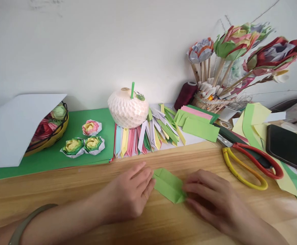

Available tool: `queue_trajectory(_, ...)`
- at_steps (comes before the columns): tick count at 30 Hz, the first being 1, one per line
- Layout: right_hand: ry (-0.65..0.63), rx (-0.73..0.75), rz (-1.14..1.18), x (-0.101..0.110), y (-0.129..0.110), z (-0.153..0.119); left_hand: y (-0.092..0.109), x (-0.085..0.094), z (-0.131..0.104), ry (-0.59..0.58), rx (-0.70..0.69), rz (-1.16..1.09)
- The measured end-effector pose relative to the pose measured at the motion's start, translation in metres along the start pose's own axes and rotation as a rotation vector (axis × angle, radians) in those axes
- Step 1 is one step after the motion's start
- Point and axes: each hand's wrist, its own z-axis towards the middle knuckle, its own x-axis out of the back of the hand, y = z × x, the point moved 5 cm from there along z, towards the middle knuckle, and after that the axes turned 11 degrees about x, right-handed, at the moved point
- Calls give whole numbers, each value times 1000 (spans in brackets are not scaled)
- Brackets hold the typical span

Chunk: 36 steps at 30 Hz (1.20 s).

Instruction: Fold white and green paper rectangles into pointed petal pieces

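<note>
Wooden tabletop (165, 226) bears green paper (169, 185) (creased) between left grip (132, 190) and right grip (212, 195).

Light-green paper (169, 185), creased lengthwise.
It sits toward five o'clock from the view's centre, slanting from ten to four o'clock, with folds at its ends.

Your left hand (135, 189) touches one end of a creased light-green paper (167, 183) on the wooden tabletop (69, 183); your right hand (212, 197), blurred, is at the other. Along the tabletop's back edge: three paper flowers (94, 144), white container (128, 110) with green straw (132, 90), folded strips (152, 136). Back right corner: paper bouquet (236, 42). Toward the right edge: scissors (229, 144), black phone (285, 146).
</note>
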Motion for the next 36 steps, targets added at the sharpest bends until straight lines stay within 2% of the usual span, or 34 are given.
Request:
queue_trajectory(4,41,42,-147,-7,-3,0,11,6,-2,46,-8,91)
queue_trajectory(8,100,51,-250,-5,2,7,11,7,0,82,60,115)
queue_trajectory(13,69,66,-200,-3,8,21,4,2,2,107,75,-7)
queue_trajectory(18,1,163,-103,-2,14,30,-3,-2,4,74,70,-36)
queue_trajectory(23,-42,155,-67,-3,20,31,-15,-4,9,27,297,-194)
queue_trajectory(28,45,118,-67,-5,20,31,-25,-6,8,20,518,-377)
queue_trajectory(36,110,-91,87,-12,24,28,-28,-13,7,-63,683,-464)
